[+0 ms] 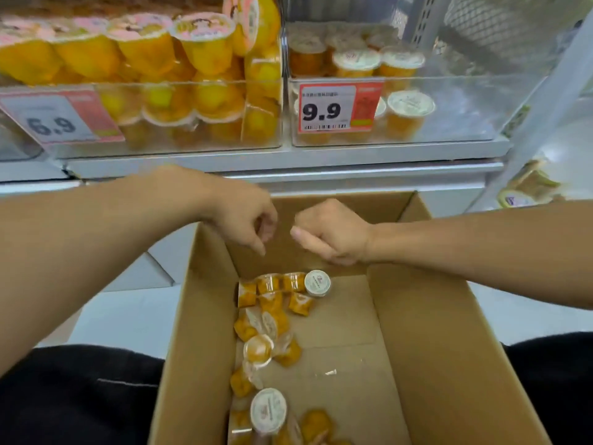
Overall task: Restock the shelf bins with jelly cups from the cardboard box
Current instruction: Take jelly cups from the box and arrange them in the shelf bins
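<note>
An open cardboard box (426,332) stands in front of me below the shelf. Several orange jelly cups (276,297) with white lids lie along its left inner side, some on their sides. My left hand (244,216) hangs over the box's far end, fingers loosely curled, holding nothing. Beside it my right hand (330,232) is curled into a fist with the thumb out; nothing shows in it. Above, the right clear shelf bin (465,117), tagged 9.9, holds a few orange white-lidded cups (407,110) at its left side.
The left clear bin (199,139), tagged 6.9, is packed with larger yellow fruit cups. A grey shelf ledge (288,162) runs between bins and box. More packaged goods (526,187) sit at the right. My dark-clothed legs flank the box.
</note>
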